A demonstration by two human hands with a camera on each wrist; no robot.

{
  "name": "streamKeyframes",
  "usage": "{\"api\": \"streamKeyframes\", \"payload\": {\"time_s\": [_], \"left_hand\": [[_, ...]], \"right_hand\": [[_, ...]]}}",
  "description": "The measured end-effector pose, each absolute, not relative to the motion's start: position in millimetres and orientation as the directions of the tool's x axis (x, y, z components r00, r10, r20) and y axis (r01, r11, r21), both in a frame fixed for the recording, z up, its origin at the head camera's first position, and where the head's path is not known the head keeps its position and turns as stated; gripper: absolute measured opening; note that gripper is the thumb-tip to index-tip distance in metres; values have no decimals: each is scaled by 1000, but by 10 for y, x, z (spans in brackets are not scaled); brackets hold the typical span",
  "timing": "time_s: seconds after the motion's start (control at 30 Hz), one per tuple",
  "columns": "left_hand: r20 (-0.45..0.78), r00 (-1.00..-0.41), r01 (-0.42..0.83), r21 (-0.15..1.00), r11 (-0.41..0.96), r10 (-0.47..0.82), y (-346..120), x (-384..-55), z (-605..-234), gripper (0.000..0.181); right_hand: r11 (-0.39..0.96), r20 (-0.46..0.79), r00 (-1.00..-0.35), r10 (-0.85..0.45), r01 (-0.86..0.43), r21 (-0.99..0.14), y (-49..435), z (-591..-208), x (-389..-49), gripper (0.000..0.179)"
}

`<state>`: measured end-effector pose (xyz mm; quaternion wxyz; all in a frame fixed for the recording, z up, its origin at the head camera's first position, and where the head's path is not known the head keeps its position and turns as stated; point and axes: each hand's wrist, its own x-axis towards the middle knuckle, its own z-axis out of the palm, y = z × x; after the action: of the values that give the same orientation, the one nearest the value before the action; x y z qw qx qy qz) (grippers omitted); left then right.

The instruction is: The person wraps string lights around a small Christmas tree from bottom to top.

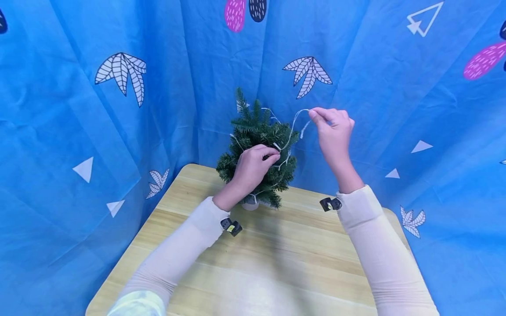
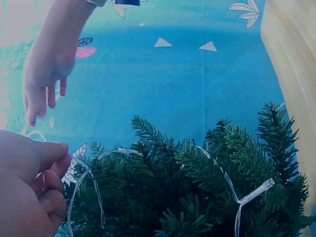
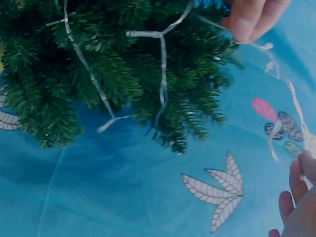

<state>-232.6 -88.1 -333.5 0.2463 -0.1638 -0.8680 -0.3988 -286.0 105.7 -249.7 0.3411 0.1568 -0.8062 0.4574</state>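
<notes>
A small green artificial Christmas tree (image 1: 249, 127) stands upright at the far side of the table, wound with a white string of lights (image 1: 293, 127). In front of its branches my left hand (image 1: 254, 166) pinches the light string between thumb and fingertips. Up and to the right, beside the treetop, my right hand (image 1: 334, 131) pinches the same string, and a short end dangles below those fingers. The wire arcs between both hands. In the right wrist view small bulbs show along the string (image 3: 163, 64) lying over the needles. My left hand hides part of the tree's middle.
The tree's pale base (image 1: 250, 205) rests on a light wooden table (image 1: 245, 259) with rounded corners. Blue patterned cloth (image 1: 158, 123) hangs close behind the tree and along the sides. Dark wrist devices (image 1: 231, 226) sit on both white sleeves.
</notes>
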Motion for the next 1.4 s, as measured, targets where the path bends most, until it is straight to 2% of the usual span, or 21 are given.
{"api": "streamKeyframes", "payload": {"time_s": [0.3,0.8,1.03,1.4], "left_hand": [[561,-824,458,589,666,71,-854,-2299,-3318,18],[615,-787,468,540,700,53,-736,-2289,-3315,16],[621,-783,456,523,720,45,-748,-2316,-3331,16],[614,-786,452,485,748,76,-737,-2314,-3303,17]], "right_hand": [[567,672,-736,81,-521,-638,984,-2656,-3018,24],[475,559,-819,126,-445,-759,885,-2949,-3399,27],[545,577,-809,107,-438,-715,820,-2994,-3569,25],[578,479,-877,46,-367,-729,805,-3026,-3656,28]]}}
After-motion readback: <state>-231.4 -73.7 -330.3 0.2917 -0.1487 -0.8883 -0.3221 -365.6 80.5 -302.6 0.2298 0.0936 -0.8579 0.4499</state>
